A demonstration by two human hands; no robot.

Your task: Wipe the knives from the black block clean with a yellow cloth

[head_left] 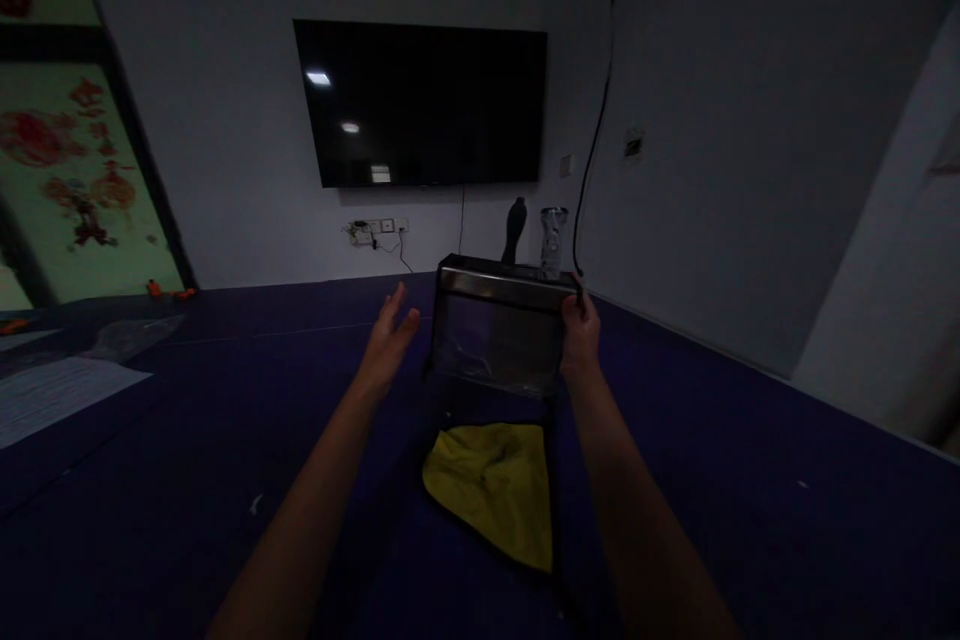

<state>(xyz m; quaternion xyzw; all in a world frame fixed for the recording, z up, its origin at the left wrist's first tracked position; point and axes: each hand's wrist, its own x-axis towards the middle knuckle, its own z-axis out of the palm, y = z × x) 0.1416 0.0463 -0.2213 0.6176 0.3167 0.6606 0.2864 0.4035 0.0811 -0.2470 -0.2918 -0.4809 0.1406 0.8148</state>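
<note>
A boxy object with a silver and black top edge and a see-through front panel (499,340) is held up in front of me. Its exact kind cannot be made out in the dim light. My right hand (581,332) grips its upper right corner, thumb on the front. Just off its left side is my left hand (386,345), with the fingers stretched out and nothing in them. Below the box, a yellow cloth (495,485) with a dark border lies spread on the dark blue surface (300,520).
A television (427,105) hangs on the wall, with sockets and cables (379,230) beneath. Behind the box stand a glass vase (553,235) and a dark upright object (514,230). White paper (60,395) and clear plastic (135,335) lie at left.
</note>
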